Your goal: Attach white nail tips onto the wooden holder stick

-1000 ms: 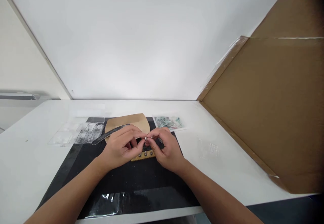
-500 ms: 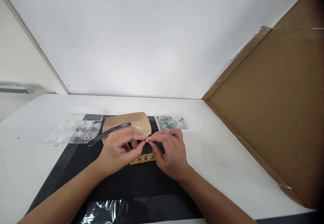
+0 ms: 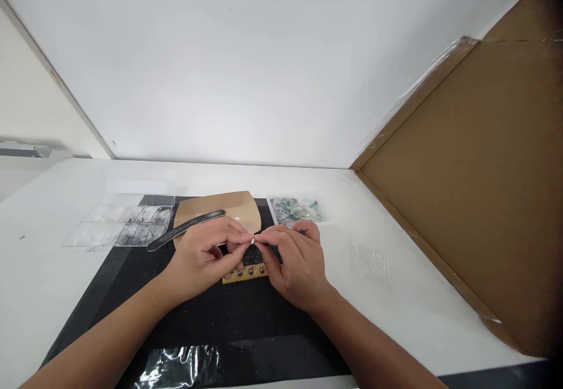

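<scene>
My left hand (image 3: 203, 260) and my right hand (image 3: 294, 263) meet fingertip to fingertip over a black mat (image 3: 229, 318). Between thumbs and forefingers they pinch a tiny pale nail tip (image 3: 253, 240). Just below the fingers lies a tan strip (image 3: 246, 273) carrying a row of small round studs. A dark nail file (image 3: 187, 229) rests across a tan paper sheet (image 3: 240, 208) just behind my left hand.
A clear compartment tray (image 3: 118, 232) sits at the left on the white table (image 3: 44, 283). A clear bag of greenish pieces (image 3: 294, 209) lies behind my right hand. A clear dotted sheet (image 3: 372, 263) lies at the right. A large cardboard panel (image 3: 475, 172) leans along the right side.
The view has tilted and shifted slightly. Both hands stay together on the small piece, with only slight finger movement.
</scene>
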### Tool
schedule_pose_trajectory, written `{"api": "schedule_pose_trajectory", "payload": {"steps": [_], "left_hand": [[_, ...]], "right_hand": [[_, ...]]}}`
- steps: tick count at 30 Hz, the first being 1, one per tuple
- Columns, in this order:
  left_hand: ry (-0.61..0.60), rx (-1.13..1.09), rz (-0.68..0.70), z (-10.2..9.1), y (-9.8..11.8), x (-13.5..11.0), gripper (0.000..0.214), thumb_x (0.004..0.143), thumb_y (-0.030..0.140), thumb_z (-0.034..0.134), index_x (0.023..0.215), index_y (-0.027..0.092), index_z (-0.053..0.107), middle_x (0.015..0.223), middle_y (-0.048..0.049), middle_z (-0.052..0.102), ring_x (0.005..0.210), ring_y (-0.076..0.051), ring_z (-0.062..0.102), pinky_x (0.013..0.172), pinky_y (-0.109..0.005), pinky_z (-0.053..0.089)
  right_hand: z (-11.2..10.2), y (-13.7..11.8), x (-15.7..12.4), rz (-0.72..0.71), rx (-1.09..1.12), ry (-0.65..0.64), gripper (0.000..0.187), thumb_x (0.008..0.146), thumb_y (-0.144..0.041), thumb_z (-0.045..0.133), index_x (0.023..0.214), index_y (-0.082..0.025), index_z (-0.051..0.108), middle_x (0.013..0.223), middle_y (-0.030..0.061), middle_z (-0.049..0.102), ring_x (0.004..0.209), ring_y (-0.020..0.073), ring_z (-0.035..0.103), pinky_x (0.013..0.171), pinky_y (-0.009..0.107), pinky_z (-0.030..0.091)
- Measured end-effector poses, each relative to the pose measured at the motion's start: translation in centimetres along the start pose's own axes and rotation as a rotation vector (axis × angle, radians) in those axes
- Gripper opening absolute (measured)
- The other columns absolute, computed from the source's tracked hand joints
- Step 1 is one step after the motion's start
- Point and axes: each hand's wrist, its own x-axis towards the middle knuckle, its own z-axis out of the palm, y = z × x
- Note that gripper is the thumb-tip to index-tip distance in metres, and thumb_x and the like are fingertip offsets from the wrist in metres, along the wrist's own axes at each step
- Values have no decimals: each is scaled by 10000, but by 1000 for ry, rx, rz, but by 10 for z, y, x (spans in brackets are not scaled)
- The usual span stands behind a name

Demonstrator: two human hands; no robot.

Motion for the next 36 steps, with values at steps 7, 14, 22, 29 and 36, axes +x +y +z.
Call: {"api": "schedule_pose_trajectory", "payload": {"steps": [7,14,22,29,36], "left_hand": [[-34,-5,-47,-1,0,-1,177,1015,183,662,1130,207,796,1064,-85,720,624,-103,745,433,-149,609],[-41,11,-173,-2,4,2,170,1022,249,664,1124,235,799,1076,-53,736,626,-94,746,506,-166,641],[-44,158,-243,-4,4,2,209,1016,354,658,1146,240,777,1046,-56,765,606,-105,726,472,-174,609],[-90,258,-200,-7,6,3,210,1025,349,633,1122,249,791,895,-22,733,641,-101,687,468,-148,542],[-106,292,-223,-7,5,4,210,1029,355,624,1098,254,796,867,-4,743,655,-99,691,519,-156,538]], "right_hand": [[-2,0,0,-5,-23,-12,158,1027,-126,639,1118,-238,574,951,11,802,827,171,756,840,374,363],[0,1,2,-43,-89,37,106,1020,-143,679,1066,-208,608,919,-10,795,777,131,739,841,348,371],[0,3,2,-77,-132,16,78,1028,-167,688,1071,-202,633,962,-7,812,790,127,744,855,350,389],[-2,3,4,-79,-129,5,82,1025,-174,702,1053,-206,631,953,-17,812,775,124,736,839,350,386],[-3,2,5,-83,-149,-12,77,1023,-183,712,1033,-204,639,939,-25,808,784,116,740,836,345,385]]}}
